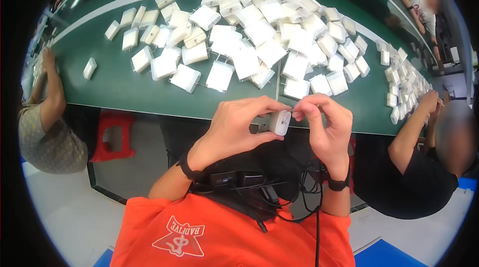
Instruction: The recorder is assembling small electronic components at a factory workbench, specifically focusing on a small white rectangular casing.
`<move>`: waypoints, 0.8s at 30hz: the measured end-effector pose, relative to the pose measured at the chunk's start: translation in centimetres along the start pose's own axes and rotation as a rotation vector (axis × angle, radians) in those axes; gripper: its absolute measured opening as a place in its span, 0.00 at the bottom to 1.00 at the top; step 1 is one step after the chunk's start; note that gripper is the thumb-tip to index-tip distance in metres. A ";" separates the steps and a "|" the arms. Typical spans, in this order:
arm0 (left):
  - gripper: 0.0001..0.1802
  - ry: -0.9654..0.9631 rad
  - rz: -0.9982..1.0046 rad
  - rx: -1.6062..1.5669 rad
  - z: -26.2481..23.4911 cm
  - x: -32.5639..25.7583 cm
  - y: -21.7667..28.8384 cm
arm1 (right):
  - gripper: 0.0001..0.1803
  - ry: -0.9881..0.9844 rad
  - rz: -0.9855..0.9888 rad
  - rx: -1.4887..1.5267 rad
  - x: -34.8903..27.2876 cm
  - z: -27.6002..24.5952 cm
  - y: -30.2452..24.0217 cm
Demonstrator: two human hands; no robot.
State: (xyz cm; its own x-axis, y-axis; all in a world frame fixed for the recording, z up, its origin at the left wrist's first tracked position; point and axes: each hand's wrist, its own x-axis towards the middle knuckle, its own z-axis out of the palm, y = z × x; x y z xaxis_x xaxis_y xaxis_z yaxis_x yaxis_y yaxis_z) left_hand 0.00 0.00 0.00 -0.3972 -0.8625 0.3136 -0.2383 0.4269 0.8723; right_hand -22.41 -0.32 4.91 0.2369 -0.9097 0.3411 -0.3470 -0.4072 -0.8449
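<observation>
In the head view, the left hand [232, 122], thumb and fingers slightly parted, grips a small white rounded plastic block [280, 124] by the green tabletop's [80, 93] near edge. The right hand [327, 130] pinches beside it, contents unclear. Beyond, white plastic blocks with translucent covers [247, 62] lie heaped.

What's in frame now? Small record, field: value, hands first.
left hand: holds a small white block
right hand: pinched, close to that block's right side; anything gripped too small to identify
surface: green table
pile: many white blocks, heaped beyond the hands
stray: lone block, left of the pile
stool: red stool, left
neighbours: left co-worker, right co-worker
</observation>
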 end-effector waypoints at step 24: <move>0.30 0.029 0.017 0.053 0.2 0.0 -0.1 | 0.11 -0.147 0.102 -0.272 4.3 0.8 -2.4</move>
State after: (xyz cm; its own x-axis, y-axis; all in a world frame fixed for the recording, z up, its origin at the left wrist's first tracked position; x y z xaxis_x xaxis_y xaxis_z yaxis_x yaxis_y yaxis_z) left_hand -0.13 0.03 -0.11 -0.3756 -0.8621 0.3401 -0.2782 0.4549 0.8460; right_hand -19.78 -3.17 8.11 0.3103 -0.9334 0.1803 -0.6005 -0.3395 -0.7239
